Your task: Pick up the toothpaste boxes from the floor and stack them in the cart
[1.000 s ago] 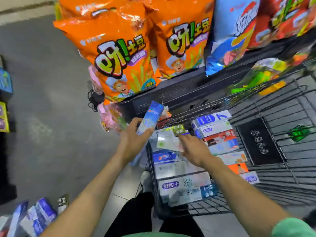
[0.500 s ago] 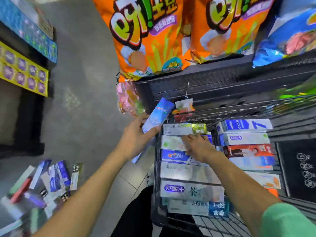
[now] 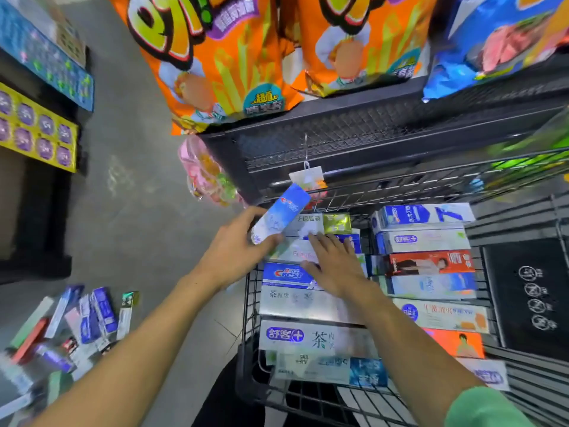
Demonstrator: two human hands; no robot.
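While my right hand [image 3: 334,266] has spread flat on the stacked boxes [image 3: 308,306] in the cart [image 3: 249,334], centre frame, my left hand [image 3: 237,251] still grips the blue box [image 3: 281,217] at the cart's edge, more boxes [image 3: 70,328] waiting lower left.

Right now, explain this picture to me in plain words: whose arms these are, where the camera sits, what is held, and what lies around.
No machine here: these are a person's two bare arms, filmed by one wide-angle camera worn on the head, looking forward and down.

The left hand grips a blue and white toothpaste box, tilted over the near corner of a black wire cart. The right hand lies flat, fingers straight, on the toothpaste boxes stacked in the cart, which sit in two rows.

More loose toothpaste boxes lie scattered on the grey floor at lower left. Above the cart, a dark shelf carries big orange snack bags.
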